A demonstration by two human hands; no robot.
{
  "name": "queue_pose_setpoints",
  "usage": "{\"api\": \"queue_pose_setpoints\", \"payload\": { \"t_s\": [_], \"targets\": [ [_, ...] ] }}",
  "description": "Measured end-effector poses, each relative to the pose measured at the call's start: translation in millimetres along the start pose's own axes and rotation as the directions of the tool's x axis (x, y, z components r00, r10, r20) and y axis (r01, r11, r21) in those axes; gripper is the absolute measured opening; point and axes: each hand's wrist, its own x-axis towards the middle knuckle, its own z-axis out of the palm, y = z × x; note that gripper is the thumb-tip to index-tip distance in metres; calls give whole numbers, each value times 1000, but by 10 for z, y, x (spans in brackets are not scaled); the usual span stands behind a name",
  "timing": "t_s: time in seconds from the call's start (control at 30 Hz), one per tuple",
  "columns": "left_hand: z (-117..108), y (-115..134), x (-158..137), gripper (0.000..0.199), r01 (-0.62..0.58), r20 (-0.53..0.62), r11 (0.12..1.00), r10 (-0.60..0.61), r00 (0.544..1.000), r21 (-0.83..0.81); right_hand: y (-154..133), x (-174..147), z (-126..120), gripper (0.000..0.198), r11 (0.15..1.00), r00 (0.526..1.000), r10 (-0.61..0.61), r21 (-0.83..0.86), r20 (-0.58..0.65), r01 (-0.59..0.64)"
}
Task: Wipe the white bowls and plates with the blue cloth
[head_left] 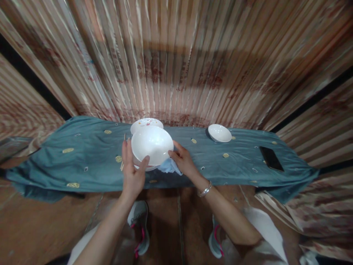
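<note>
A white bowl [152, 144] is tilted toward me between my two hands, above the cloth-covered table. My left hand [134, 173] grips its left side, thumb over the near rim. On the right rim, my right hand [182, 159] pinches the edge with thumb and fingers. A light blue cloth [169, 166] hangs just under my right hand, beside the bowl. Beneath the bowl, the edge of another dish shows, mostly hidden. Behind it stands a white dish with a floral pattern [147, 122], partly covered by the bowl.
A smaller white bowl [220, 133] stands toward the back right. A black phone [271, 158] lies near the right end of the green patterned tablecloth [93, 156]. Thin light sticks show left of the bowl. Pleated curtains [176, 66] hang behind the table and at both sides.
</note>
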Motion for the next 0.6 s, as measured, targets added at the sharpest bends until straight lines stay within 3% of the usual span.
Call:
{"api": "queue_pose_setpoints", "payload": {
  "t_s": [0.07,0.13,0.2,0.3,0.43,0.6],
  "targets": [
    [83,151,-53,79,-79,30,996,79,996,27,-3,-97,-106,47,997,999,-2,71,-43,5],
    [212,271,-127,82,-67,78,997,70,994,-48,10,-192,-225,48,991,996,1,135,-88,11],
    [367,357,-207,88,56,158,977,-24,987,-205,55,-269,-346,48,984,992,13,176,-124,9],
    [585,420,-308,100,303,294,859,-189,937,-413,204,-335,-509,49,977,987,57,210,-148,-25],
    [799,376,-361,109,558,422,686,-382,822,-467,509,-345,-671,52,969,979,132,226,-157,-94],
    [1027,205,-357,109,693,448,541,-528,721,-477,838,-294,-810,40,976,979,158,168,-129,-136]
  ]
}}
